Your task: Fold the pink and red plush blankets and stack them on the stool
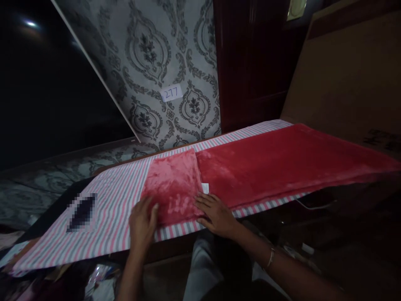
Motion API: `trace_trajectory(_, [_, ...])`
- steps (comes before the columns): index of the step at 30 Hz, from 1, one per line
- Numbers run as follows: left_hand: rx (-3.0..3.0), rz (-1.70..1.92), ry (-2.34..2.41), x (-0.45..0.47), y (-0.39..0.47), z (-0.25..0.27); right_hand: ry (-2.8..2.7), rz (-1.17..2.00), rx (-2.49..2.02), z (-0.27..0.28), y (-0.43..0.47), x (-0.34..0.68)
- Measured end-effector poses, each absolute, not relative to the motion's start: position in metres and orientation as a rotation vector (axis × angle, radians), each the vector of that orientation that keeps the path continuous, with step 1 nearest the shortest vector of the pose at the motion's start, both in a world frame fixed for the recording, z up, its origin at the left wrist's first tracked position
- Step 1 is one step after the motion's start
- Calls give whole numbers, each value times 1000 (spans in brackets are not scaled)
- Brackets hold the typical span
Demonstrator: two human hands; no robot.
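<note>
Resting both hands low, you're working over the red blanket [257, 167], which is lying lengthwise along the striped cloth [115, 200], its left end apparently doubled back into a paler panel. Your left hand [142, 223] is lying at that panel's near left corner, thumb standing apart from the fingers; your right hand [219, 215] is spreading across its right edge, just beside a white tag [205, 188]. Your grip is looking open on both sides, pinching nothing.

For a neat fold, you're wanting flat fingers and light, even pressure, smoothing from the left crease towards the loose edge. You're also wanting the near edges lining up, since plush like this is probably creeping whenever palms are dragging.

Underneath, the cloth is covering what's looking like a wood-edged table [99, 170], with a pixelated dark patch showing at left. Behind, a card [171, 92] reading 277 is hanging on patterned wallpaper [147, 46]; a dark screen [46, 83] is filling the left, a cardboard box [354, 71] is standing right, and dim light is hiding the floor.
</note>
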State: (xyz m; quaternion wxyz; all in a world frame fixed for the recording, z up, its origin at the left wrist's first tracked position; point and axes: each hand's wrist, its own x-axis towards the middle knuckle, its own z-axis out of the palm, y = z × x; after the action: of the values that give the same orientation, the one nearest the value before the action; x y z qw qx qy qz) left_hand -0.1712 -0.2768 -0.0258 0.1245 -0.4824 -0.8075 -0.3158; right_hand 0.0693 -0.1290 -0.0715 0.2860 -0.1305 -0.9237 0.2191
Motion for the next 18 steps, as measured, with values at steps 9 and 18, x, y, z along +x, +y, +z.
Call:
trace_trajectory(9, [-684, -1695, -2975, -221, -300, -13, -2434, 676, -324, -57, -122, 72])
trace_trajectory(18, [-741, -2044, -2772, -206, -308, -38, -2463, 596, -370, 12, -29, -31])
